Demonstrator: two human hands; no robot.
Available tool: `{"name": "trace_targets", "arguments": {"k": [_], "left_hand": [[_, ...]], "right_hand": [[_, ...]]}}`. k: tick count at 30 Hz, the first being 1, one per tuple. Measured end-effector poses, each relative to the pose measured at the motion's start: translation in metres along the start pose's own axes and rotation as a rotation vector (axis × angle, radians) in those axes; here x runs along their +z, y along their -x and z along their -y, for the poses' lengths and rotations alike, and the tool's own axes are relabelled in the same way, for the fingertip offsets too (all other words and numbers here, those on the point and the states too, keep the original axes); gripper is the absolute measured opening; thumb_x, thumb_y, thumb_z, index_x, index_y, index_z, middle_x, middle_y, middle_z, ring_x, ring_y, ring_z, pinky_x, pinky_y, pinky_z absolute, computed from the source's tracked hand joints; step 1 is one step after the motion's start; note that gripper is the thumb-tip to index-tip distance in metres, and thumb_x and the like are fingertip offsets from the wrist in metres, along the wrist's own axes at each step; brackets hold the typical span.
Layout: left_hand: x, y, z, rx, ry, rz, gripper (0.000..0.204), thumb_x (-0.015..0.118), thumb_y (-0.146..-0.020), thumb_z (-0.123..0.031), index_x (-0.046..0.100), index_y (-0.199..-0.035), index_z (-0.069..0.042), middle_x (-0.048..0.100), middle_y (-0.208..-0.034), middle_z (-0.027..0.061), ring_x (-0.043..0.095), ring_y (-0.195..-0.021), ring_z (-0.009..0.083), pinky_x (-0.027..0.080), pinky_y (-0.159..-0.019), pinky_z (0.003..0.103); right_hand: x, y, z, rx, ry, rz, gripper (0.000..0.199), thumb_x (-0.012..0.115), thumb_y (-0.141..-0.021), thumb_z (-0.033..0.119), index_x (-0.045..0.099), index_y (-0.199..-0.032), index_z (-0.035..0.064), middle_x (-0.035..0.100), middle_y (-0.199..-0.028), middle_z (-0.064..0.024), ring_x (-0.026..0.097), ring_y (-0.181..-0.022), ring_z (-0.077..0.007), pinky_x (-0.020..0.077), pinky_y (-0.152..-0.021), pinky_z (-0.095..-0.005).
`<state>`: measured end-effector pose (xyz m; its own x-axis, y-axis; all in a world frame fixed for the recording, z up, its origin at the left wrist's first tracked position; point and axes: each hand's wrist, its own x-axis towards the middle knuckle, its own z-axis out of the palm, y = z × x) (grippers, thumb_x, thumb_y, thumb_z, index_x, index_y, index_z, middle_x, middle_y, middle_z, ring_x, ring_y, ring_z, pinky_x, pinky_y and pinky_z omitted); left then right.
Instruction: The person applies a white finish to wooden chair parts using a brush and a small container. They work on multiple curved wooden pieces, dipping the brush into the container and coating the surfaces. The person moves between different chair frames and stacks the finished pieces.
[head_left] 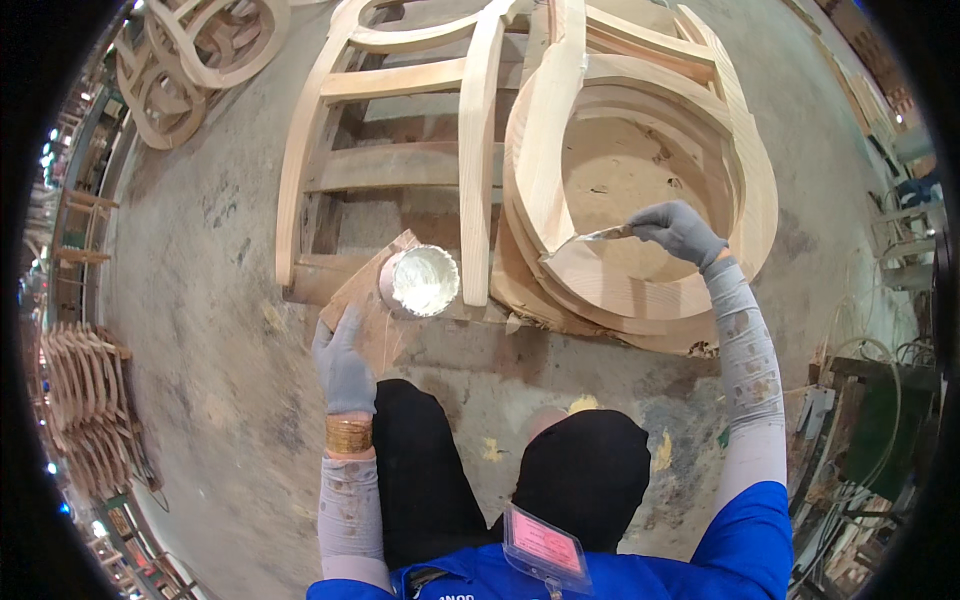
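Head view: right hand [682,232], gloved, pinches putty knife [600,234]; blade tip touches inner edge of round seat ring of unfinished wooden chair frame [640,170] lying on concrete floor [200,290]. Left hand [342,368], gloved, fingers flat along edge of plywood board [365,290]. Board carries tub of white filler [420,281], just beside chair leg. Bare floor left of board; stacked chair parts [200,55] well apart, upper left.

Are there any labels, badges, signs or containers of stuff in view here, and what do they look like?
Badge: hangs at the person's chest, bottom centre; pink rectangular card in a clear sleeve.
Tub: round open container of white paste, on a wooden board by the left hand.
Shirt print: small white lettering on blue fabric, at the bottom edge.
No signs or screens can be made out.
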<state>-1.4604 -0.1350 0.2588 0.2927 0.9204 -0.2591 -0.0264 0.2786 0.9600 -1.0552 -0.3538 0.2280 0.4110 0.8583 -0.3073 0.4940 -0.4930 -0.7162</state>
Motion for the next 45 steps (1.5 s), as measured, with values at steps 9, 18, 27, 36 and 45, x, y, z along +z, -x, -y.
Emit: {"name": "trace_targets", "arguments": {"k": [9,18,27,36,45], "left_hand": [[0.003,0.001,0.003,0.049,-0.188,0.025,0.028,0.056,-0.092,-0.011,0.058,-0.116,0.003,0.062,-0.111,0.0084,0.061,-0.098,0.016,0.049,-0.084,0.027],[-0.006,-0.007,0.011,0.063,-0.125,0.034,0.029,0.056,-0.091,-0.01,0.056,-0.117,0.004,0.062,-0.11,0.0092,0.061,-0.098,0.017,0.049,-0.085,0.028],[-0.01,-0.011,0.022,0.276,-0.462,0.182,0.03,0.047,-0.091,0.003,0.057,-0.12,0.004,0.053,-0.122,0.0139,0.052,-0.115,0.0219,0.043,-0.096,0.03],[0.004,-0.013,0.022,0.022,-0.177,0.128,0.029,0.05,-0.095,-0.01,0.05,-0.121,0.003,0.056,-0.117,0.0111,0.057,-0.107,0.0183,0.049,-0.091,0.03],[0.014,-0.016,0.019,-0.092,0.079,0.126,0.029,0.05,-0.096,-0.013,0.05,-0.121,0.001,0.058,-0.114,0.0108,0.059,-0.105,0.019,0.051,-0.089,0.03]], "right_hand": [[0.019,-0.015,0.02,-0.103,0.217,-0.004,0.02,0.061,-0.083,0.027,0.071,-0.097,0.0157,0.068,-0.081,-0.0107,0.064,-0.076,-0.0307,0.0493,-0.07,-0.0387],[0.013,0.038,0.027,-0.31,0.257,-0.07,0.019,0.06,-0.085,0.021,0.066,-0.101,0.0142,0.065,-0.081,-0.0119,0.062,-0.077,-0.0307,0.0472,-0.066,-0.0399],[0.011,0.034,0.028,-0.418,0.319,-0.118,0.017,0.062,-0.083,0.019,0.067,-0.1,0.0158,0.059,-0.082,-0.0065,0.058,-0.076,-0.0279,0.0451,-0.066,-0.0389],[0.023,0.002,0.022,-0.469,0.353,-0.082,0.015,0.064,-0.081,0.021,0.068,-0.095,0.0198,0.059,-0.08,-0.0044,0.057,-0.076,-0.0269,0.0443,-0.066,-0.0389],[0.024,-0.028,0.002,-0.473,0.367,-0.099,0.012,0.063,-0.082,0.024,0.071,-0.091,0.0224,0.059,-0.075,-0.0062,0.059,-0.07,-0.0278,0.0456,-0.062,-0.0407]]}}
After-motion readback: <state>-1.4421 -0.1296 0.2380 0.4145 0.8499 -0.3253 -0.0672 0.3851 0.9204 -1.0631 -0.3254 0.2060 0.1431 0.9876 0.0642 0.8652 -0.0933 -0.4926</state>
